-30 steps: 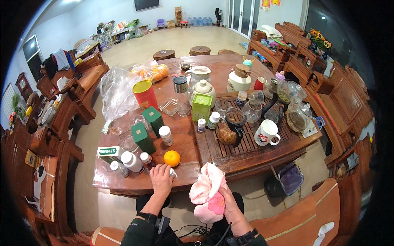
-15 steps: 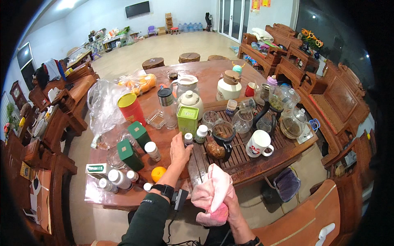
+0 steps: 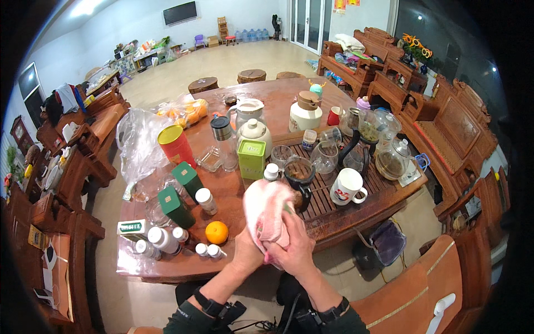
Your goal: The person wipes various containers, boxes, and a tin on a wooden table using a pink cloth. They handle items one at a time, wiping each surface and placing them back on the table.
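Both hands come together on a bunched pink-and-white towel (image 3: 266, 214) in front of the tea table's near edge. My left hand (image 3: 248, 253) presses into it from the left, its fingertips mostly hidden by the cloth. My right hand (image 3: 293, 244) has its fingers wrapped round the towel's right side. Whether something lies inside the folds cannot be seen. Just beyond the towel stand a white-capped bottle (image 3: 271, 172) and a light green tin (image 3: 252, 159). Left of my hands are an orange (image 3: 216, 232) and two small white-capped bottles (image 3: 213, 251).
Dark green boxes (image 3: 177, 208), white pill bottles (image 3: 162, 240) and a red canister (image 3: 176, 146) crowd the left side. On the slatted tea tray (image 3: 328, 214) stand a white mug (image 3: 348, 187), a glass pot (image 3: 300, 173) and other glassware. A bin (image 3: 384, 247) is below right.
My left hand has left the small bottle by the green tin and come back to the towel. The towel has risen up and left. That small bottle no longer shows where it stood.
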Demonstrator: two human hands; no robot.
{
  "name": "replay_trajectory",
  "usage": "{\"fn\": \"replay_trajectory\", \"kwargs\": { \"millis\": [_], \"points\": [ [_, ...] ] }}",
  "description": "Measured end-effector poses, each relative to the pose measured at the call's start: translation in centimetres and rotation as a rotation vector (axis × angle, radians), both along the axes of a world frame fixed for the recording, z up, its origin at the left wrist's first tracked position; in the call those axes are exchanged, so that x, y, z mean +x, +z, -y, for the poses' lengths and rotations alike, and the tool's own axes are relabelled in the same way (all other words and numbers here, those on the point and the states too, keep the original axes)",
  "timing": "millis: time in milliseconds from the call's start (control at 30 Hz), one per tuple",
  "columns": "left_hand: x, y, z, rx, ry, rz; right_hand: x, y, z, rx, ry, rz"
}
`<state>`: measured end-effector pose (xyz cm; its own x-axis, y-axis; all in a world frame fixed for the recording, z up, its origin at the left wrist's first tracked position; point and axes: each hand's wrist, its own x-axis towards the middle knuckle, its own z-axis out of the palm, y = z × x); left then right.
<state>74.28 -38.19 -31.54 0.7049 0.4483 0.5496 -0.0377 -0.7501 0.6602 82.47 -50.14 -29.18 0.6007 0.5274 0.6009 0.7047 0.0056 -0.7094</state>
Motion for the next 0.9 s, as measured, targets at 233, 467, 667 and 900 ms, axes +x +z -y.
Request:
{"fn": "replay_trajectory", "kwargs": {
  "millis": [233, 467, 667, 900],
  "points": [
    [-4.4, 3.7, 3.8, -0.159, 0.001, 0.093, -0.7, 0.3, 0.3, 0.348, 0.492, -1.187],
    [-4.7, 4.6, 5.0, -0.342, 0.008, 0.105, -4.2, -3.2, 3.5, 0.594, 0.728, -1.707],
    [-5.7, 2.8, 5.2, -0.124, -0.023, 0.031, -3.8, -4.5, 4.1, 0.494, 0.723, -1.657],
    [-5.8, -1.0, 3.0, -0.040, 0.061, -0.016, -3.4, -5.3, 2.5, 0.244, 0.354, -1.334]
  ]
}}
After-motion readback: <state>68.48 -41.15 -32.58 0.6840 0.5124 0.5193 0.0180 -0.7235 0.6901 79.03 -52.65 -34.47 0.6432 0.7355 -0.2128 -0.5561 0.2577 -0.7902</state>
